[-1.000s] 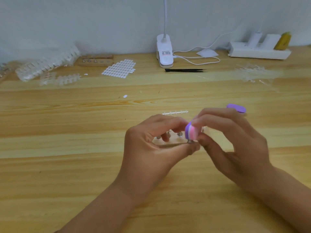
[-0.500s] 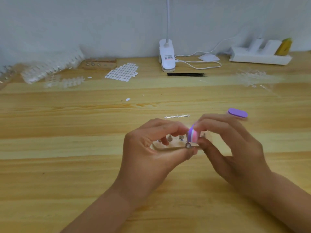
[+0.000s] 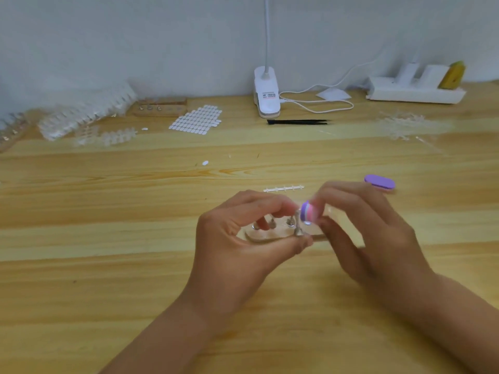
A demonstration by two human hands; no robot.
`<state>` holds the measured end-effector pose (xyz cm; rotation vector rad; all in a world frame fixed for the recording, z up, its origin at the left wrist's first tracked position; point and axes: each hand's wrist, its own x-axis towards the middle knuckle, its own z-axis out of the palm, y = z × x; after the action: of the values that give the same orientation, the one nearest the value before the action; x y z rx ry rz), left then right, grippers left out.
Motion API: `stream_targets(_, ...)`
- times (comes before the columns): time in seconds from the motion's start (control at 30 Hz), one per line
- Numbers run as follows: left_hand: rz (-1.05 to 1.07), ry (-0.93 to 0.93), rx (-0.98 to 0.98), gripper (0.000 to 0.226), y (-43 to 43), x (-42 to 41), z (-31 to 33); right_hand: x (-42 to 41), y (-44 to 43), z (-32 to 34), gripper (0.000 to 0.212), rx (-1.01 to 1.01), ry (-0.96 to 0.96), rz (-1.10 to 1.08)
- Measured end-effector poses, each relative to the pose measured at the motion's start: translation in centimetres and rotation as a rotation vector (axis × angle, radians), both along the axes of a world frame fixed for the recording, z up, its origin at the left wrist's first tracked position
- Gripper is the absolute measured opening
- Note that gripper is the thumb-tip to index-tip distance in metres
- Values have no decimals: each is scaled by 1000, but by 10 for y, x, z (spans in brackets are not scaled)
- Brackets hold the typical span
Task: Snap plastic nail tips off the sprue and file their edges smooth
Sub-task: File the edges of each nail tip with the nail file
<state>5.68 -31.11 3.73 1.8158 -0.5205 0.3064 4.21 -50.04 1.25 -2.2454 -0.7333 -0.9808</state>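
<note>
My left hand (image 3: 237, 238) pinches a small metal stand peg (image 3: 298, 229) between thumb and forefinger, just above a clear holder base (image 3: 264, 234) with several pegs. Whether a nail tip sits on the peg is too blurred to tell. My right hand (image 3: 370, 233) pinches a small purple, white and pink file block (image 3: 307, 211) and holds its face against the top of the peg. An empty clear sprue strip (image 3: 283, 188) lies on the table just behind my hands. A second purple file (image 3: 379, 182) lies behind my right hand.
At the back left lie clear nail tip sheets (image 3: 83, 117), a wooden holder (image 3: 159, 107) and a sheet of white stickers (image 3: 197, 120). A lamp clamp (image 3: 266, 95), black tweezers (image 3: 297, 122), a power strip (image 3: 415, 90) and loose clear sprues (image 3: 402, 124) line the back.
The file block has shifted slightly against the peg, and my right hand is blurred by motion. The left hand keeps its hold in nearly the same place.
</note>
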Motion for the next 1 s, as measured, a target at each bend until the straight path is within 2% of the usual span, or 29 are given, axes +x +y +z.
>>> stream_targets(0.07, 9, 12, -6, 38, 2, -1, 0, 2, -1, 2, 16, 42, 5, -44)
stream_targets(0.17, -2, 22, 15, 36, -1, -2, 1, -3, 6, 0, 18, 21, -117, -32)
stream_targets(0.27, -2, 32, 11, 36, -1, -1, 1, -1, 2, -5, 14, 20, -7, -74)
stream_targets(0.4, -20, 32, 6, 36, -1, -1, 2, -3, 8, -1, 16, 28, -108, -32)
stream_targets(0.53, -28, 42, -20, 35, 1, -1, 2, 0, 4, -3, 18, 50, -5, -48)
stream_targets(0.67, -54, 31, 21, 32, -1, -2, 3, -6, 10, -2, 24, 29, -113, 50)
stream_targets(0.77, -20, 49, 13, 36, 2, 0, 3, 2, 2, -3, 20, 48, -24, -24)
stream_targets(0.9, -41, 30, 24, 34, -1, -1, 3, -3, 9, -2, 17, 42, -103, -6)
stream_targets(1.0, -20, 35, 13, 35, 0, -1, 3, 2, 1, -2, 15, 17, -24, -36)
